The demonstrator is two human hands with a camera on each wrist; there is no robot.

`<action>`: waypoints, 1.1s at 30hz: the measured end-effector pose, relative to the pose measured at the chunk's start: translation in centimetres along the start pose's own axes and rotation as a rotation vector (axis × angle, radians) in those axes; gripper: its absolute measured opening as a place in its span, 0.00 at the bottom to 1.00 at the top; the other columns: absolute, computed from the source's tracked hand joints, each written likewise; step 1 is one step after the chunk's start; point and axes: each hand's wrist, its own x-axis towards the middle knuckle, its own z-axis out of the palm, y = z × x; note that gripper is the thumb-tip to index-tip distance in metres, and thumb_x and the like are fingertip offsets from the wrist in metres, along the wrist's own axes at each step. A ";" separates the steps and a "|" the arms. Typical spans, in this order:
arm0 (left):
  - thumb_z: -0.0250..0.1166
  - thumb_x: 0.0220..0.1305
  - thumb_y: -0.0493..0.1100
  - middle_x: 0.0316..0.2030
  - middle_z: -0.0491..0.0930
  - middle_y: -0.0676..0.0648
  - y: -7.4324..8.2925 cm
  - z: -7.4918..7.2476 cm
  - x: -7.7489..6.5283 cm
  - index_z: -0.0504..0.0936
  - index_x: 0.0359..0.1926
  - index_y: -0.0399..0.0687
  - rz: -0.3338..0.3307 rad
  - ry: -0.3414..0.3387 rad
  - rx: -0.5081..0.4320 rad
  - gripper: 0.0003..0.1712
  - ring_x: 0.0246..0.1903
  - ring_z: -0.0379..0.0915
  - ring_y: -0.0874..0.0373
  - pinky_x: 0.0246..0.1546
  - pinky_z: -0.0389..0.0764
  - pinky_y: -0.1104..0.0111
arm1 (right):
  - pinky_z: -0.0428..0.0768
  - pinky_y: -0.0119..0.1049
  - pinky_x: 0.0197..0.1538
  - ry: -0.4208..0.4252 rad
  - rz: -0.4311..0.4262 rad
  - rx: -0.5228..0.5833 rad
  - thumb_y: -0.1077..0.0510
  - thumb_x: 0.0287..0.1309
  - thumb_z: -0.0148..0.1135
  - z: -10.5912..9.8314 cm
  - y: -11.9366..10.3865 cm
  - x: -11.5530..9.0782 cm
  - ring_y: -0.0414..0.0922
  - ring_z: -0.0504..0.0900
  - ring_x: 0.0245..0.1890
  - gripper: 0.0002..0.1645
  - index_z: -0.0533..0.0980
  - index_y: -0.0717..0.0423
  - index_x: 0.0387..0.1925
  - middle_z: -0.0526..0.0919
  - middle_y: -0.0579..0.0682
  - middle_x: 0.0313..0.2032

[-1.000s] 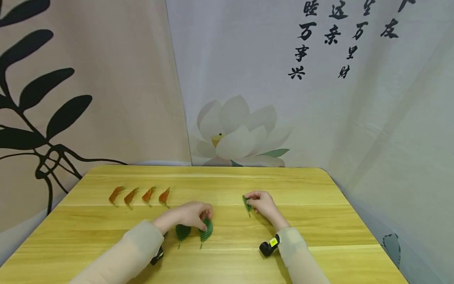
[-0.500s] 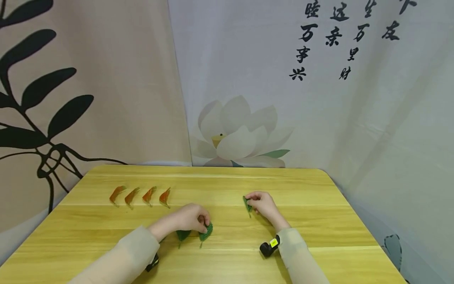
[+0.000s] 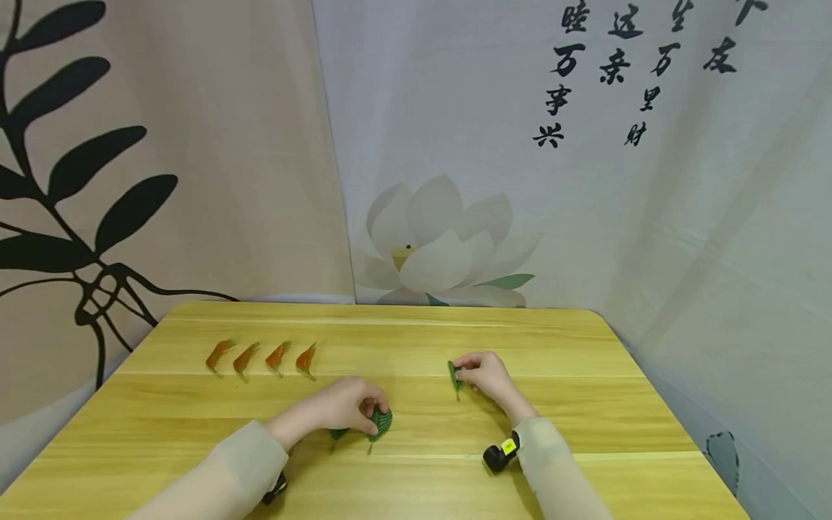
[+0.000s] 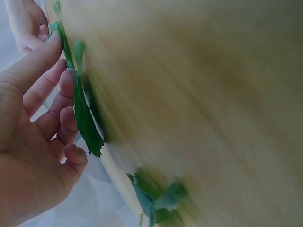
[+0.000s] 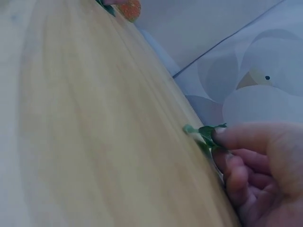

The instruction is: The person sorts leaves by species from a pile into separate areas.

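In the head view my left hand (image 3: 351, 404) pinches a green leaf (image 3: 382, 425) at the middle of the table between thumb and finger. A second green leaf (image 3: 338, 434) shows partly beneath that hand. Seen from the left wrist, the thumb and finger meet on the pinched leaf (image 4: 66, 49); another leaf (image 4: 87, 120) lies near the curled fingers and a further one (image 4: 154, 201) lower down. My right hand (image 3: 486, 374), farther right, pinches a small green leaf (image 3: 455, 375) close over the wood. The right wrist view shows thumb and fingertip on this leaf (image 5: 207, 135).
Several orange-red leaves (image 3: 276, 358) lie in a row at the table's back left. The wooden table (image 3: 416, 484) ends at a printed cloth backdrop (image 3: 448, 144). A black wrist camera (image 3: 499, 456) sits on the right wrist.
My left hand has shifted slightly down toward the front and covers more of the second green leaf. The right hand keeps its pinch, almost still. The head view has shifted a little.
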 end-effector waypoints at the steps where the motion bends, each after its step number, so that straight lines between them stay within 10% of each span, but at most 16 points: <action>1: 0.76 0.51 0.39 0.26 0.75 0.56 0.0 0.0 -0.1 0.82 0.39 0.50 0.003 0.002 -0.005 0.13 0.27 0.69 0.64 0.30 0.73 0.71 | 0.71 0.32 0.21 -0.006 -0.002 -0.008 0.66 0.53 0.67 0.0 0.0 -0.1 0.42 0.69 0.17 0.10 0.85 0.59 0.39 0.78 0.51 0.27; 18: 0.77 0.50 0.41 0.24 0.74 0.56 0.0 0.3 -0.3 0.82 0.40 0.51 -0.021 0.014 -0.004 0.16 0.23 0.66 0.65 0.27 0.71 0.70 | 0.71 0.31 0.21 -0.077 -0.033 -0.061 0.63 0.53 0.69 -0.7 -2.3 -3.6 0.41 0.69 0.19 0.10 0.84 0.59 0.40 0.78 0.50 0.29; 33: 0.77 0.50 0.42 0.24 0.73 0.56 0.0 0.3 -0.1 0.82 0.41 0.51 -0.036 0.000 0.019 0.17 0.23 0.66 0.65 0.26 0.71 0.70 | 0.63 0.29 0.15 -0.262 -0.052 -0.121 0.59 0.50 0.73 3.2 -3.9 -5.5 0.37 0.64 0.13 0.10 0.86 0.53 0.37 0.79 0.44 0.22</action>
